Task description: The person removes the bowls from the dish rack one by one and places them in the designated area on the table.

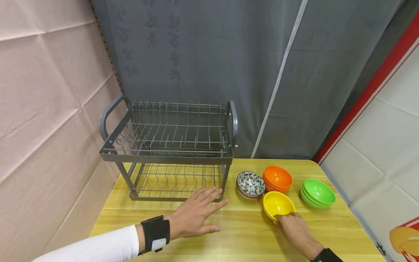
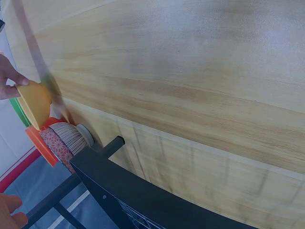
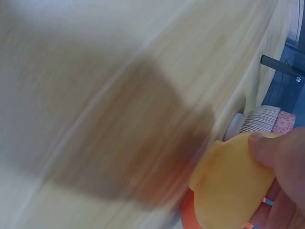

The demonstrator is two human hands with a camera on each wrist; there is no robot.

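Big wooden table [image 1: 242, 233], light yellow, under all of it. Gray wire dish rack [image 1: 168, 149] with two levels at the far left of the table, nothing in it. Left hand [image 1: 193, 214] flat and open just above the table, near side of the rack, fingers straight and spread, fingertips close to the rack's bottom corner. Holding nothing. Right hand [image 1: 296, 229] at the near right, gripping the near rim of the yellow bowl [image 1: 278, 204], thumb over the edge. Yellow bowl near the middle right of the table, tipped up a little in the wrist views. Stack of green bowls [image 1: 318, 193] to the right of it. Stack of orange bowls [image 1: 277, 179] just behind it. Small patterned bowl [image 1: 250, 184], leaves inside, left of the orange ones, just beside the rack's leg.
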